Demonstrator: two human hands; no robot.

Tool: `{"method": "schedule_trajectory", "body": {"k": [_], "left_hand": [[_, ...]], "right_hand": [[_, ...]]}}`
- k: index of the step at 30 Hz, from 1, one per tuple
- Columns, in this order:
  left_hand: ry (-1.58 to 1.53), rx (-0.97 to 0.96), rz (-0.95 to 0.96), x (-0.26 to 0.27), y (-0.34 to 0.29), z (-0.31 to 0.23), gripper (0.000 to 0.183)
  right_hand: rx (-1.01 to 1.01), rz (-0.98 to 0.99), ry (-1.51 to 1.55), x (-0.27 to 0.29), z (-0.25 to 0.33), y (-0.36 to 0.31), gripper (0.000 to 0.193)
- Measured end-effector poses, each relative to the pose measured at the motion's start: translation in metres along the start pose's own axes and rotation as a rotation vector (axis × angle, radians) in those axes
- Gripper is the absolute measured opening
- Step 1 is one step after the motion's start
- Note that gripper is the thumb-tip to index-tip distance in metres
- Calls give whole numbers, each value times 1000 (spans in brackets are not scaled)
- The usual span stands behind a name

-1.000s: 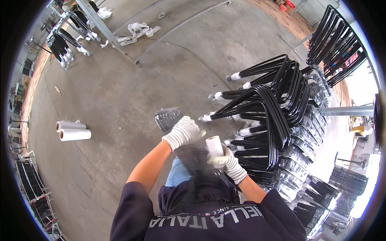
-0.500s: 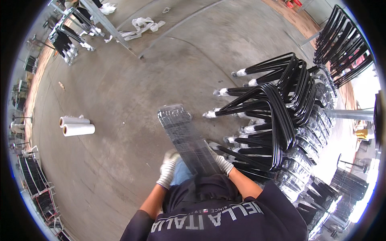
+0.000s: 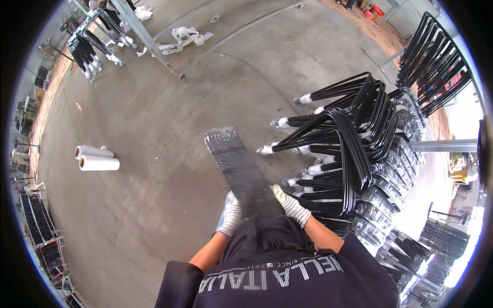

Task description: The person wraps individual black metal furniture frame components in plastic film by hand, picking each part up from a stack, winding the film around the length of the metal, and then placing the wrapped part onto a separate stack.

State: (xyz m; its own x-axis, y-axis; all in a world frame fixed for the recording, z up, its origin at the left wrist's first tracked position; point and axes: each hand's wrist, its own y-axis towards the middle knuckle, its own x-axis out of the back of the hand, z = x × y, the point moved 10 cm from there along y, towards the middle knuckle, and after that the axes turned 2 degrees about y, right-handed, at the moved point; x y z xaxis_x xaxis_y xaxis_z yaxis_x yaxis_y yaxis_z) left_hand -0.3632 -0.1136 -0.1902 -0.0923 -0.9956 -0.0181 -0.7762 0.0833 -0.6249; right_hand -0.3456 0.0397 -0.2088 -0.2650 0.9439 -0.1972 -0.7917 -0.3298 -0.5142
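The left hand [image 3: 232, 211] and right hand [image 3: 292, 206] flank the film-wrapped black bundle [image 3: 240, 167] before the person's torso [image 3: 287, 280]; whether either grasps it cannot be told; steady, even support from both sides should keep it from twisting

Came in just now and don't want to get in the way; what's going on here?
A person's gloved left hand and right hand are at either side of the near part of a long, film-wrapped dark bundle, which slants out in front of the body. How firmly either hand grips it can't be seen. Bent black tubes with wrapped ends are stacked to the right, and two white rolls lie on the floor to the left.
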Motion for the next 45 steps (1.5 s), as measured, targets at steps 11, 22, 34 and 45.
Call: {"method": "schedule_trajectory", "body": {"k": [11,22,34,45], "left_hand": [[-416,151,-128,-56,18,47,60],[-897,107,372,-52,-1,44,66],[-654,123,313,11,-52,34,65],[52,63,63,29,-76,-19,39]], "right_hand": [[74,-626,-1186,1,70,-64,113],[193,-655,-1097,-7,70,-75,118],[176,-449,-951,-32,58,-64,100],[340,-153,-332,-64,45,-37,41]]}}
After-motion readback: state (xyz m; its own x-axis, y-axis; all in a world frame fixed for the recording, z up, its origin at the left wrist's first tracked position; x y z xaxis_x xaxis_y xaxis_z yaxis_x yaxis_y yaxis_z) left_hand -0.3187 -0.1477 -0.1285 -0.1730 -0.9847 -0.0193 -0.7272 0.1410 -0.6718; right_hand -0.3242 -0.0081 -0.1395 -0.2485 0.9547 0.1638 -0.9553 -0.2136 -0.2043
